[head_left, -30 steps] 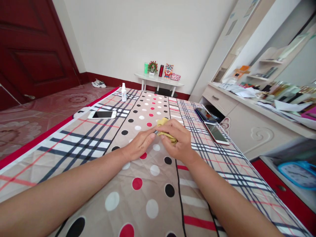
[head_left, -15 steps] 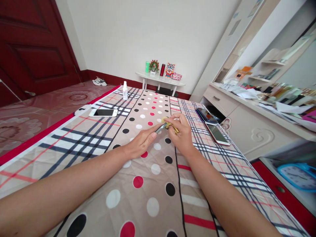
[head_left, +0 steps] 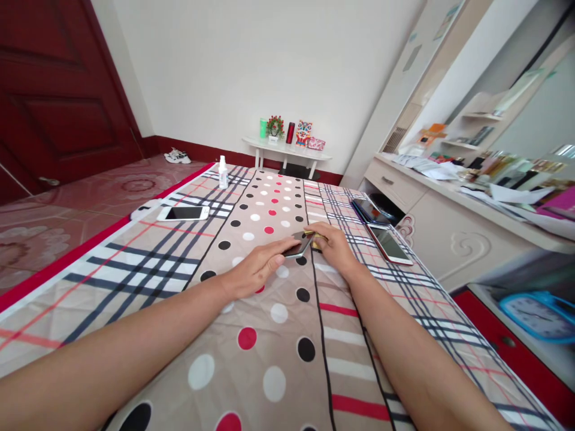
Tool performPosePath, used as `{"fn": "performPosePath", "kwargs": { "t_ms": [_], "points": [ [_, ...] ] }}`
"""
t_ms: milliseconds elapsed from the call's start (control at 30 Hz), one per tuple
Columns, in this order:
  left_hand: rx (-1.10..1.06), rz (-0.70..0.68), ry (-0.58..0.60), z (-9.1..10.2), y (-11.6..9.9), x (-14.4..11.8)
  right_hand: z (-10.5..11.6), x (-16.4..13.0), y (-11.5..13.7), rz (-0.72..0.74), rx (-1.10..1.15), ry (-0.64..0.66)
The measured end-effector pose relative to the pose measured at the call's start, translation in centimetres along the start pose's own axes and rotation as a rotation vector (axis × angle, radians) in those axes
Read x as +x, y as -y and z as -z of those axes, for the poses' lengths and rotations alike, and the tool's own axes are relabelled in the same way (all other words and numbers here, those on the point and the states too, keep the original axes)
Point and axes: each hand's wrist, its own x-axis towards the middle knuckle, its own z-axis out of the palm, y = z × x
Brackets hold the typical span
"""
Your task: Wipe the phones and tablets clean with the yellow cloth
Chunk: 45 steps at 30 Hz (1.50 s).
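A dark-screened smartphone [head_left: 300, 245] is held just above the dotted bedspread, its left end between the thumb and fingers of my left hand [head_left: 256, 267]. At its right end, my right hand [head_left: 335, 248] pinches a small yellow cloth [head_left: 318, 240] against the edge. Most of the cloth is hidden by the fingers. Off to the left lies a white phone [head_left: 184, 213] with its black screen up. Beyond it stands a white spray bottle [head_left: 223, 173]. On the right side of the bed are a phone with a red edge [head_left: 390, 244] and a dark phone or tablet [head_left: 372, 211].
A dresser [head_left: 431, 215] covered with papers and bottles runs along the right. A blue clock [head_left: 536, 316] sits near the red drawer. Past the bed's far end, a small white table [head_left: 287, 148] bears a plant and several ornaments. Shoes [head_left: 177, 156] are on the floor.
The phone has turned so its dark screen shows more to me. My right hand has lowered and flattened at its right end, leaving less of the yellow cloth visible. The view has shifted slightly.
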Motion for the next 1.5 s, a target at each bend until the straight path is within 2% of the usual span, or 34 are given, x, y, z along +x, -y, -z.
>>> {"fn": "performPosePath", "kwargs": {
  "t_ms": [133, 233, 333, 433, 500, 600, 733, 800, 900, 1000, 1200, 1300, 1500],
  "points": [
    [0.159, 0.021, -0.094, 0.1, -0.6, 0.0, 2.1, 0.6, 1.0, -0.038, -0.181, 0.085],
    [0.316, 0.010, -0.193, -0.3, -1.2, 0.1, 3.6, 1.3, 3.7, -0.135, -0.473, 0.186],
    [0.504, 0.041, -0.246, -0.5, -1.4, 0.3, 4.0, 1.9, 7.0, -0.180, -0.661, 0.215],
    [0.634, 0.146, -0.246, -0.1, -1.2, 0.5, 3.6, 2.2, 8.7, -0.163, -0.646, 0.193],
    [0.625, 0.192, -0.241, 0.5, -0.9, 0.6, 3.1, 2.2, 8.1, -0.165, -0.556, 0.151],
    [0.538, 0.216, -0.294, 1.1, -0.1, 0.7, 2.3, 1.8, 5.7, -0.214, -0.306, 0.082],
    [0.406, 0.262, -0.393, 1.0, 0.7, 1.0, 1.4, 1.4, 3.3, -0.316, 0.042, 0.008],
    [0.350, 0.290, -0.432, 0.9, 0.9, 1.0, 1.0, 1.3, 3.0, -0.386, 0.156, -0.021],
    [0.265, 0.344, -0.499, 0.9, 1.2, 0.9, 0.3, 1.2, 2.9, -0.494, 0.331, 0.009],
    [0.140, 0.409, -0.614, 1.1, 1.8, 0.7, -0.6, 1.0, 2.7, -0.546, 0.427, 0.007],
    [-0.340, 0.542, -0.823, 0.4, 2.3, 0.9, -2.4, 0.8, 3.7, -0.607, 0.563, -0.058],
    [-0.535, 0.541, -0.824, -0.4, 1.9, 1.2, -3.3, 0.7, 4.9, -0.613, 0.657, -0.113],
    [-0.696, 0.542, -0.758, -1.1, 1.5, 1.2, -4.0, 0.7, 5.6, -0.681, 0.745, -0.179]
  ]
}}
